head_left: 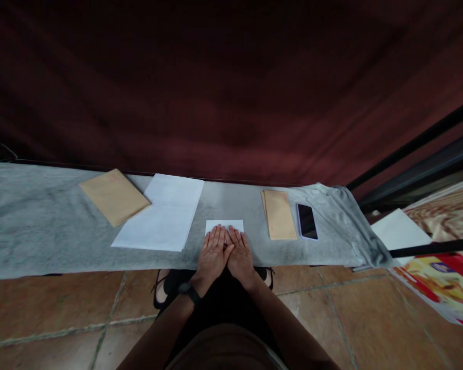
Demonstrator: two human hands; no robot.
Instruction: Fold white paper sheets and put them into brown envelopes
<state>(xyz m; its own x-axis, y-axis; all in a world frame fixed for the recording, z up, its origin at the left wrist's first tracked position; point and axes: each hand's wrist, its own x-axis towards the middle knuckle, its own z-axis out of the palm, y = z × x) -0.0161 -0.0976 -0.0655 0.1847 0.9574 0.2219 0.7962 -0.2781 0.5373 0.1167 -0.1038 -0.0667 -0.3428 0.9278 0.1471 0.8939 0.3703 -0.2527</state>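
Both palms lie flat on a small white folded sheet of paper [224, 223] at the near side of the cloth-covered table. My left hand [213, 253] has its fingers stretched forward over the sheet's left part. Beside it, my right hand [239, 253] presses the right part, and the two thumbs meet or overlap. Only the far strip of the paper shows; the rest is hidden under the hands. Left of them lies a stack of larger white sheets [162, 218] with a crease across it. To the right are narrow brown envelopes [281, 215], one over another.
A stack of brown envelopes [113, 198] overlaps the white sheets' left edge. A phone [307, 222] lies right of the narrow envelopes. Grey cloth [42, 221] covers the narrow table. A dark red curtain [224, 103] hangs behind; black bars [428, 249] and a colourful box [443, 282] are right.
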